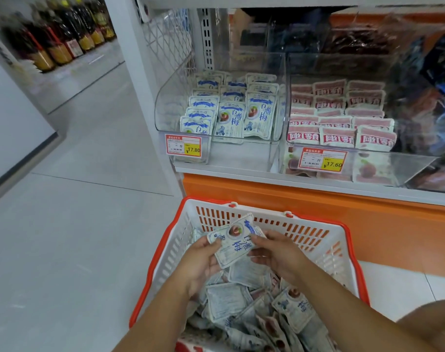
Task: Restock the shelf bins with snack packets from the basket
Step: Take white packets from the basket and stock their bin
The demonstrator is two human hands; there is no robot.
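Fingers around packet, top diagonally up-right

Between the fingers a packet is hanging over the basket of loose packets, with two bins sitting beyond them on the shelf.

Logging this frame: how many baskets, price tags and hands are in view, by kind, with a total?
Baskets: 1, the orange-rimmed basket
Price tags: 2, the left tag and the right tag
Hands: 2, the left hand and the right hand, both holding blue-and-white packets
Total: 5
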